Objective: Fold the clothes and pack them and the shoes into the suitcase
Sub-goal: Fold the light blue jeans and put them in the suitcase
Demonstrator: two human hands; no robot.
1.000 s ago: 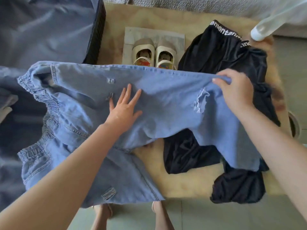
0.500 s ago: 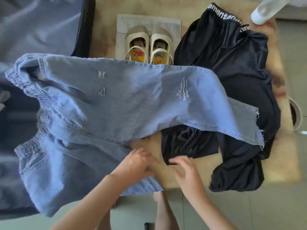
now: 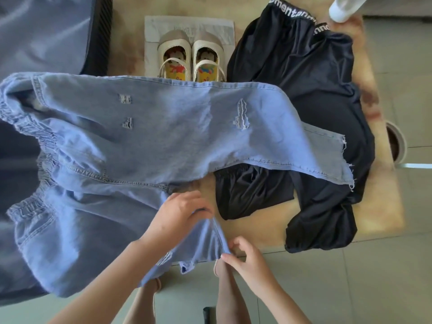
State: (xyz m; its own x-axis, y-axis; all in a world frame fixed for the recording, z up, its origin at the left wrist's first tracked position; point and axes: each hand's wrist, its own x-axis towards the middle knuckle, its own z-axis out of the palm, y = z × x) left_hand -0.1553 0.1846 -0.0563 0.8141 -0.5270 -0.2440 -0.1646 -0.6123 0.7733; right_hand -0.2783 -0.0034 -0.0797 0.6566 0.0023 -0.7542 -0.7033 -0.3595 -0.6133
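Observation:
Light blue ripped jeans [image 3: 152,136] lie spread across the wooden table [image 3: 383,206], waistband to the left, one leg stretched right over black pants [image 3: 315,94]. The nearer leg hangs over the front edge. My left hand [image 3: 180,213] grips a fold of that nearer leg. My right hand [image 3: 245,258] pinches its edge close by. A pair of cream child's shoes [image 3: 190,57] stands on grey paper at the back. The open suitcase [image 3: 46,31], with a blue-grey lining, lies at the far left.
A white object [image 3: 343,8] juts in at the top right corner. A round floor drain [image 3: 396,142] sits beyond the table's right edge. My legs and feet [image 3: 224,288] stand on the tiled floor below the front edge.
Both hands left the upper leg of the jeans, which now lies flat, and came down to the nearer leg. They now hold its fabric at the front edge.

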